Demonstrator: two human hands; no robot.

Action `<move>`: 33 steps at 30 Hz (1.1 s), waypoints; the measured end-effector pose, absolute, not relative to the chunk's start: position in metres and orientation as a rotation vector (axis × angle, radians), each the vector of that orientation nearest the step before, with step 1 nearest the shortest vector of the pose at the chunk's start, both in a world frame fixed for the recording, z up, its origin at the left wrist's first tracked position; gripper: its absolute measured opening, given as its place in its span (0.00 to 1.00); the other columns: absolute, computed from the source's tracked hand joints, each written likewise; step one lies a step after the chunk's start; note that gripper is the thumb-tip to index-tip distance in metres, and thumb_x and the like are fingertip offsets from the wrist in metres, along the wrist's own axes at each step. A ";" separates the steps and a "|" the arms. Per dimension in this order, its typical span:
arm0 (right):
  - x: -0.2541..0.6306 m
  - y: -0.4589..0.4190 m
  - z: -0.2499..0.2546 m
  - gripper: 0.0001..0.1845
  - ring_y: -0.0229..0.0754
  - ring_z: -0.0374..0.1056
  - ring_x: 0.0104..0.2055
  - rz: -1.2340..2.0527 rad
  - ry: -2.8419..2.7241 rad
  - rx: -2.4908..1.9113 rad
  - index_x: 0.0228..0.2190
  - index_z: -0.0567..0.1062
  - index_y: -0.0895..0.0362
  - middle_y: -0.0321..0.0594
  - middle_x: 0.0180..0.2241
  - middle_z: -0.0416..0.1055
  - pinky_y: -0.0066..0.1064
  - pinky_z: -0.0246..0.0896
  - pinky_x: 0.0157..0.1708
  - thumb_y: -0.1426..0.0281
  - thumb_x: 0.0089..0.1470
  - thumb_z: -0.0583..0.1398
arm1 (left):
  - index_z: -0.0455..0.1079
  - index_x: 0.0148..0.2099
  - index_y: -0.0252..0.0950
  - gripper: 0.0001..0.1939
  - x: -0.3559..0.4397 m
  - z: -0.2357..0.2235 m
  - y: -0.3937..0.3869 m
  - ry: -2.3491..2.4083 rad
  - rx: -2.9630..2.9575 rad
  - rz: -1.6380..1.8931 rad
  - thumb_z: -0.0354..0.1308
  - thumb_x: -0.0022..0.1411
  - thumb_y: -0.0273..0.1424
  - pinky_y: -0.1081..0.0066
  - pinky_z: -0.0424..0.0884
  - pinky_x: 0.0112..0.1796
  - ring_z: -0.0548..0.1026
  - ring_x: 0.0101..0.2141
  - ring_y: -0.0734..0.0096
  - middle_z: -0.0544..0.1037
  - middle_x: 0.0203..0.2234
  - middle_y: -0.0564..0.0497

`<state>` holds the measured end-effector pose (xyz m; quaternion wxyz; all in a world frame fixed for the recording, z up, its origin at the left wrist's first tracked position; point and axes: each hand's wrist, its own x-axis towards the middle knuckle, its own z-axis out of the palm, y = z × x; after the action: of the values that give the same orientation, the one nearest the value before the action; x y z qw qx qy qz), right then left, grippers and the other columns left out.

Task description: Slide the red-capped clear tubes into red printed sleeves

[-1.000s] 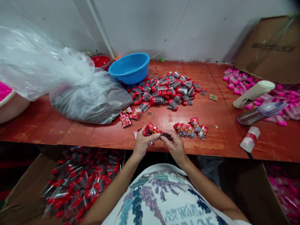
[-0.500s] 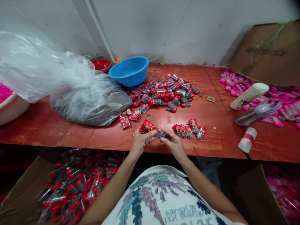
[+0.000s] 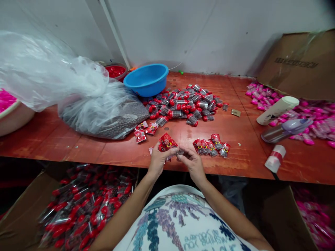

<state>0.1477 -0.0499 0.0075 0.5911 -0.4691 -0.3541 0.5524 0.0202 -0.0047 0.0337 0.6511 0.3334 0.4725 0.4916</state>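
Note:
A red printed packet [image 3: 167, 142] with a clear end is between my hands, above the table's front edge. My left hand [image 3: 158, 158] is closed on its left side, thumb across the front. The fingers of my right hand [image 3: 193, 161] pinch its clear right end, where small dark beads show partly behind the fingertips. Beneath my left hand, edges of other packets peep out. Several filled red packets [image 3: 211, 145] lie to the right of my hands, and a few flat red packets [image 3: 141, 135] lie to the left, beside a clear bag of dark beads [image 3: 110, 118].
Behind my hands is a heap of red-capped clear tubes [image 3: 183, 104], next to a blue basin [image 3: 146, 82]. To the right stand a white cylinder [image 3: 277, 109], a tumbler [image 3: 285, 130] and pink items [image 3: 311, 122]. A carton of red-capped tubes [image 3: 86, 205] sits below the table.
The packet in my hands has shifted slightly right and turned a little, showing more of its red face. My right fingers now cover more of its clear end. The view has shifted slightly.

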 end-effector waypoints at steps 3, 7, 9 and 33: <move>0.151 -0.048 0.010 0.19 0.38 0.69 0.35 1.383 -0.710 -1.009 0.41 0.77 0.52 0.35 0.35 0.74 0.32 0.70 0.37 0.69 0.44 0.67 | 0.71 0.38 0.32 0.22 0.020 0.035 -0.007 1.015 0.730 1.021 0.72 0.38 0.27 0.67 0.72 0.37 0.77 0.30 0.66 0.80 0.30 0.47; 0.157 -0.048 0.011 0.22 0.36 0.68 0.34 1.402 -0.696 -0.994 0.43 0.76 0.50 0.32 0.33 0.73 0.29 0.69 0.36 0.69 0.43 0.68 | 0.72 0.40 0.32 0.20 0.018 0.035 -0.008 0.979 0.693 1.083 0.71 0.41 0.29 0.68 0.72 0.37 0.77 0.31 0.68 0.80 0.32 0.48; 0.159 -0.048 0.009 0.24 0.36 0.68 0.33 1.405 -0.722 -1.011 0.45 0.76 0.49 0.32 0.32 0.73 0.29 0.69 0.36 0.68 0.43 0.68 | 0.73 0.39 0.33 0.19 0.017 0.036 -0.007 0.969 0.682 1.106 0.71 0.41 0.30 0.68 0.72 0.37 0.77 0.30 0.69 0.80 0.32 0.49; 0.247 -0.051 -0.013 0.21 0.39 0.67 0.29 0.879 -0.781 -1.503 0.40 0.75 0.57 0.38 0.31 0.72 0.33 0.65 0.30 0.60 0.43 0.66 | 0.72 0.47 0.33 0.27 0.042 0.013 -0.002 0.965 0.558 0.830 0.71 0.41 0.26 0.70 0.73 0.34 0.78 0.30 0.66 0.80 0.33 0.44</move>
<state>0.2470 -0.0511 -0.0132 0.5783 -0.6426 -0.3340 0.3756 0.0422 -0.0015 0.0135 0.7681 0.2570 0.4444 0.3826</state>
